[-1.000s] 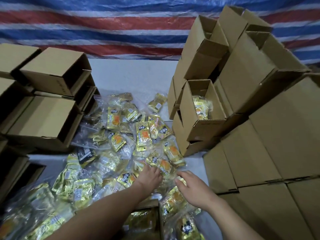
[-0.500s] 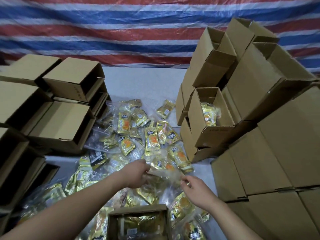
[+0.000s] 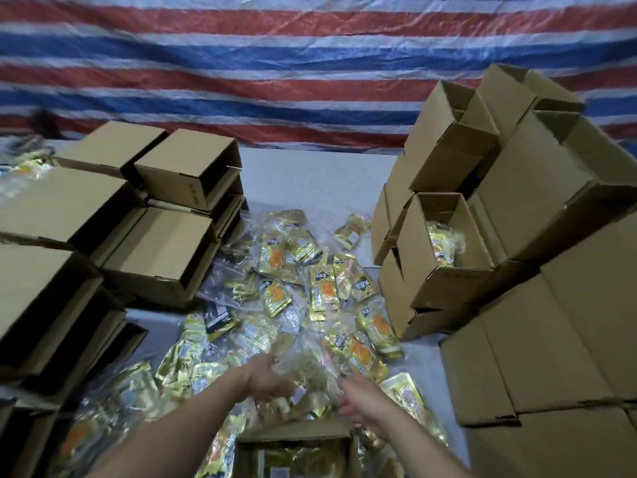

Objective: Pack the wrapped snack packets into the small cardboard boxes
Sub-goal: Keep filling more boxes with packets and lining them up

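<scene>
We see both hands over the near part of the pile of gold snack packets (image 3: 320,291) on the counter (image 3: 310,177): left hand (image 3: 267,377) and right hand (image 3: 362,400) grip a blurry clear-wrapped bundle (image 3: 306,360) between them, just above an open small box (image 3: 296,450) at the near edge. Another part-filled box (image 3: 444,253) sits right; empty cardboard boxes (image 3: 155,250) stacked left.

Gold snack packets (image 3: 322,291) lie heaped between stacked brown cardboard boxes (image 3: 444,257).

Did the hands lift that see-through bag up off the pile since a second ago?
Yes. Both hands, left and right, now hold the clear bag raised and pulled back toward the open box below, off the packet pile.
</scene>
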The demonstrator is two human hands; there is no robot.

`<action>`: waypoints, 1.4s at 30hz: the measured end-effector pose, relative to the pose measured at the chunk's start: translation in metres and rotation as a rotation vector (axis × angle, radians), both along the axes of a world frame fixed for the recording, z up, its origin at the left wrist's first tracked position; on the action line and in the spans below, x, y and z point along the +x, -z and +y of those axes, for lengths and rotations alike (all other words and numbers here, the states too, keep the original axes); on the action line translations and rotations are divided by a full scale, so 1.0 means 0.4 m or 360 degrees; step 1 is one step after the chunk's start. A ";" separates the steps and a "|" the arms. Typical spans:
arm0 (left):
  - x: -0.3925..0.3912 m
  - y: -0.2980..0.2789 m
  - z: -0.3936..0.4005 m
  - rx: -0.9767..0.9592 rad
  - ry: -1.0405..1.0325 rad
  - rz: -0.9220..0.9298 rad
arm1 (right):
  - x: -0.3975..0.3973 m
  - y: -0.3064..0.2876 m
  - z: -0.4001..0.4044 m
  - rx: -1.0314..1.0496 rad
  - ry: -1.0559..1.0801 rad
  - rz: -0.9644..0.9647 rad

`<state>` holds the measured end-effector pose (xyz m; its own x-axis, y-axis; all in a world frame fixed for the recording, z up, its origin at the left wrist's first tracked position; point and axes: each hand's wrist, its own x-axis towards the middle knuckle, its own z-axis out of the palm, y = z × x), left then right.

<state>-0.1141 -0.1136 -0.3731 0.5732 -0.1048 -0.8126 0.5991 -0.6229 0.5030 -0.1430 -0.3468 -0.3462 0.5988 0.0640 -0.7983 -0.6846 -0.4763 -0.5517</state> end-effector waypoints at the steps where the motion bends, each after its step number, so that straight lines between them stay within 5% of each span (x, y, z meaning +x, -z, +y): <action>1: 0.004 0.007 -0.007 0.0103 0.0053 -0.0032 | -0.003 0.001 0.010 -0.0026 -0.0024 0.0009; 5: 0.029 0.026 -0.049 0.0686 0.0511 -0.0254 | -0.010 -0.004 0.023 -0.0084 -0.0097 -0.0035; 7: 0.039 0.036 -0.071 0.0716 0.0572 -0.0260 | -0.013 -0.015 0.015 -0.0101 -0.0083 -0.0085; 11: 0.025 0.050 -0.096 0.0438 0.0480 -0.0147 | -0.026 -0.024 -0.024 -0.0130 -0.0085 -0.0196; 16: -0.002 -0.022 -0.045 -0.0039 -0.0050 -0.0204 | -0.019 -0.046 -0.039 -0.0062 0.0021 -0.0279; 22: -0.026 -0.234 -0.027 -0.0697 -0.0665 -0.0796 | 0.032 -0.166 0.060 0.0124 -0.0044 -0.0535; 27: -0.020 -0.380 -0.079 -0.0952 -0.0592 -0.1169 | 0.092 -0.304 0.156 0.0583 0.0218 -0.0868; 31: 0.002 -0.444 -0.079 -0.1104 -0.0753 -0.1130 | 0.123 -0.344 0.169 0.0747 0.0347 -0.1040; 42: 0.004 -0.510 -0.131 -0.1250 -0.1063 -0.1071 | 0.077 -0.331 0.167 0.0616 0.0279 -0.1039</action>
